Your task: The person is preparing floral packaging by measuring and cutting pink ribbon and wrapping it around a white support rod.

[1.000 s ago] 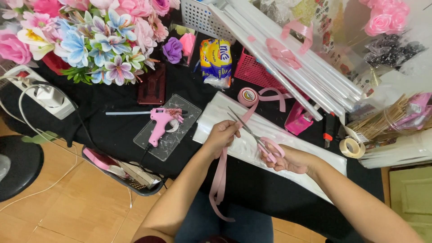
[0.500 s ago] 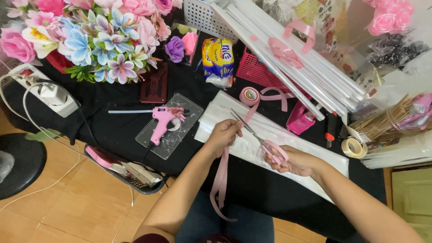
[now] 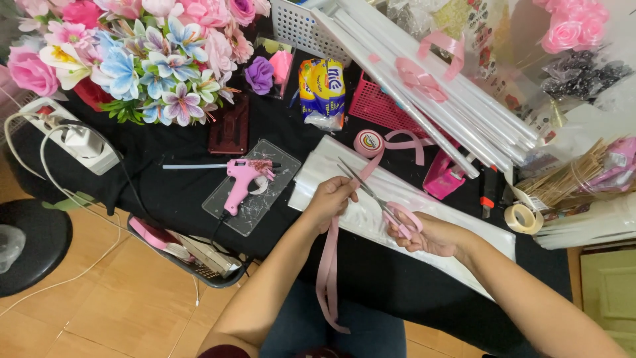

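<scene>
Left hand (image 3: pixel 329 200) pinches the pink ribbon (image 3: pixel 327 265), fingers clenched on it near the front edge of the black table (image 3: pixel 192 192); the loose end hangs down past that edge toward the person's lap. From the hand the ribbon runs up across the stack of white sheets (image 3: pixel 371 212) to the ribbon roll (image 3: pixel 369 142), which sits at the stack's far end. Right hand (image 3: pixel 429 233) grips pink-handled scissors (image 3: pixel 381 202), fingers through the loops, blades open and angled toward the ribbon just beside the left hand. A pink glue gun (image 3: pixel 242 182) rests on a clear plate (image 3: pixel 252 212) to the left, artificial flowers (image 3: pixel 139 59) at the far left corner.
</scene>
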